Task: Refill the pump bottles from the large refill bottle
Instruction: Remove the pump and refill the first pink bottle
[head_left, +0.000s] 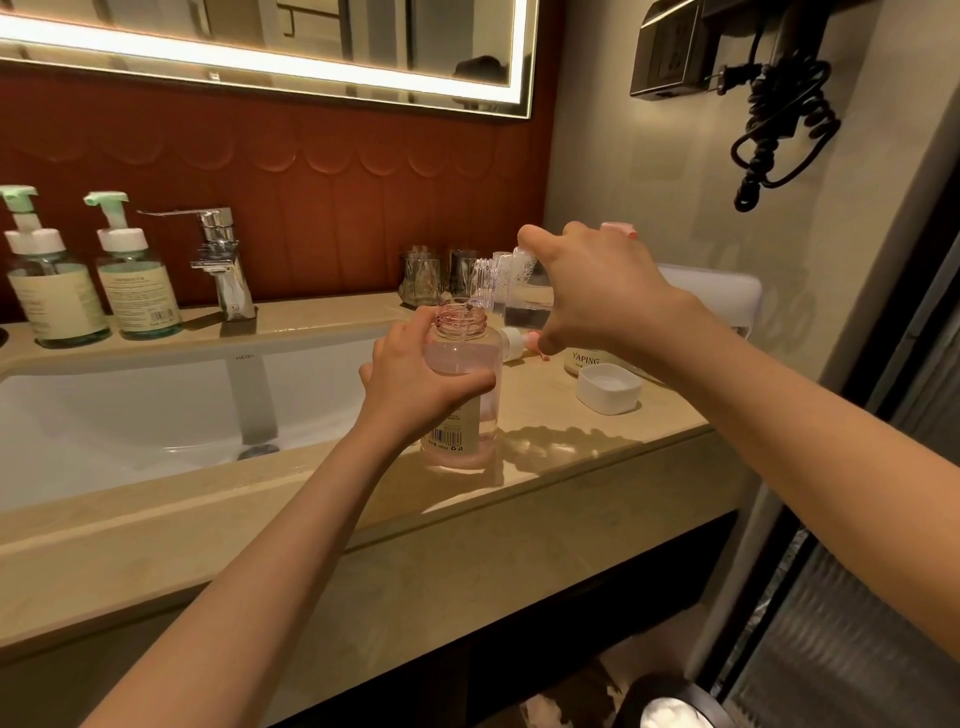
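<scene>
A clear pink bottle (467, 415) with its pump off stands upright on the beige counter (561, 447), right of the sink. My left hand (415, 379) grips it around the upper body. My right hand (592, 296) holds the clear refill bottle (506, 283) tipped on its side, its mouth just over the pink bottle's open neck. A thin stream of liquid runs into that neck. The removed pump head (514, 345) lies on the counter behind the pink bottle. Most of the refill bottle's body is hidden by my right hand.
Two green-pump bottles (57, 291) (137, 280) stand left of the chrome faucet (223, 265). The white sink basin (130, 410) lies to the left. A white cap (609, 388), a labelled jar (584, 359), glass tumblers (421, 278) and a wall-hung hair dryer cord (779, 130) sit on the right.
</scene>
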